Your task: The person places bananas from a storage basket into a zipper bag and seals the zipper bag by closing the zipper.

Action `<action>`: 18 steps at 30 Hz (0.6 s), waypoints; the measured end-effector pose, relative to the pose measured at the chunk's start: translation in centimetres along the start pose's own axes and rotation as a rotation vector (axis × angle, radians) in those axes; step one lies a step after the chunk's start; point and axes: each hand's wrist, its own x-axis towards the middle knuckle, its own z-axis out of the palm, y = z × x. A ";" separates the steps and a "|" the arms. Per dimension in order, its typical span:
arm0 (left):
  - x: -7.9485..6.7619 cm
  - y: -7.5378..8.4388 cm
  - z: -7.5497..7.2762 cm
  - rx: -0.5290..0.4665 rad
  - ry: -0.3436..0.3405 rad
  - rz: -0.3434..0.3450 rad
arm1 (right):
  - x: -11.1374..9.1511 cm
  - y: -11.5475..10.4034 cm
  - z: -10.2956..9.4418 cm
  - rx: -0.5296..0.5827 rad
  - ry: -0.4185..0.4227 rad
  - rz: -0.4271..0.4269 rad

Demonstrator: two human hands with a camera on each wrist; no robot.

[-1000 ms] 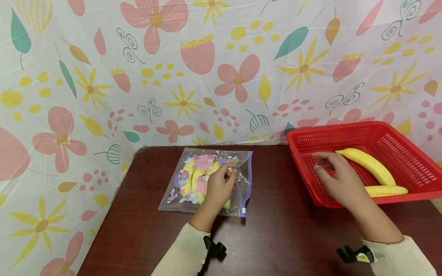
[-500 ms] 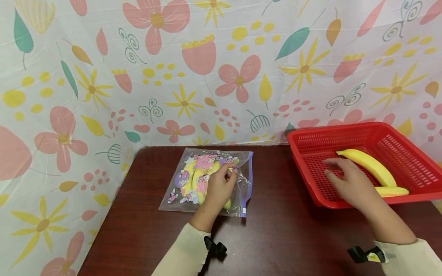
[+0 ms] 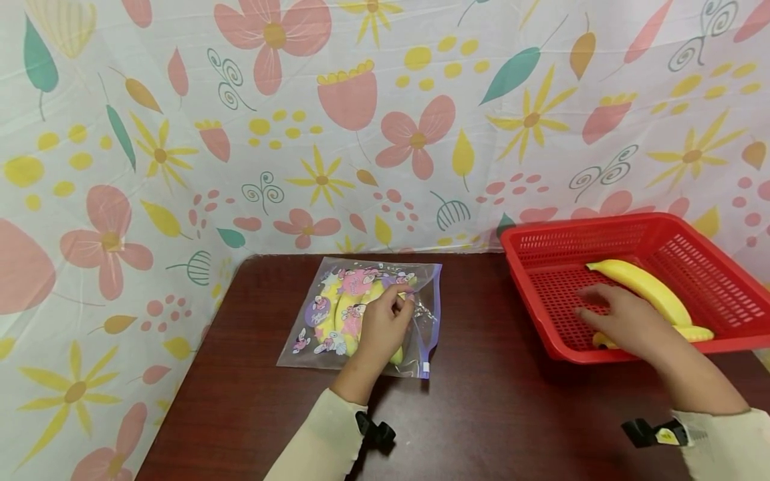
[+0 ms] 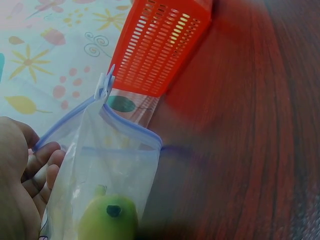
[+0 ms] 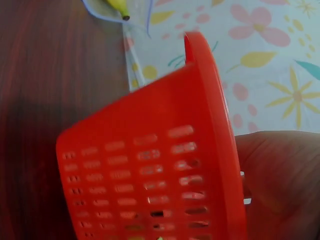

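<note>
A clear zip bag [image 3: 303,347] with a purple slider edge and pink cartoon print lies on the table, several yellow bananas [image 4: 107,217] inside. My left hand [image 3: 385,324] pinches the bag's upper layer near its mouth; in the left wrist view the mouth gapes. My right hand [image 3: 628,321] hovers inside the red basket [image 3: 535,314], fingers relaxed, thumb apart, nothing between them. Below it is a long yellow fruit [image 3: 694,333], its middle hidden by the hand. A banana [image 3: 646,287] lies just behind. In the right wrist view the basket wall hides the fingers.
The dark red-brown wooden table [image 3: 475,407] runs under everything. A white flower-print cloth [image 3: 361,200] hangs at its back and left side. The basket's raised, slotted walls surround the fruit, with its near rim under my right forearm.
My right hand has moved right and slightly down within the basket, and one end of the lower yellow fruit now shows left of it. The left hand and bag stay put.
</note>
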 end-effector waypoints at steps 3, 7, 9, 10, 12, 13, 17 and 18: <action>0.0 0.0 0.0 -0.003 0.004 0.001 | 0.1 0.8 -0.3 -0.014 -0.041 0.001; 0.1 0.0 0.1 -0.003 0.006 0.005 | 0.2 1.7 -0.6 -0.030 -0.100 0.009; 0.1 -0.1 0.1 0.001 0.007 0.006 | 0.2 2.0 -0.8 -0.040 -0.127 0.013; 0.1 -0.1 0.1 0.002 0.006 0.005 | 0.3 2.1 -0.9 -0.044 -0.138 0.013; 0.1 -0.1 0.1 0.005 0.007 0.003 | 0.3 2.3 -1.2 -0.050 -0.166 0.020; 0.1 -0.1 0.1 0.004 0.007 0.001 | 0.4 2.3 -1.3 -0.053 -0.178 0.022; 0.0 0.1 0.0 0.004 0.007 -0.002 | 0.6 2.6 -1.9 -0.062 -0.239 0.044; 0.1 0.1 0.0 0.005 0.007 -0.002 | 0.6 2.7 -2.0 -0.066 -0.251 0.043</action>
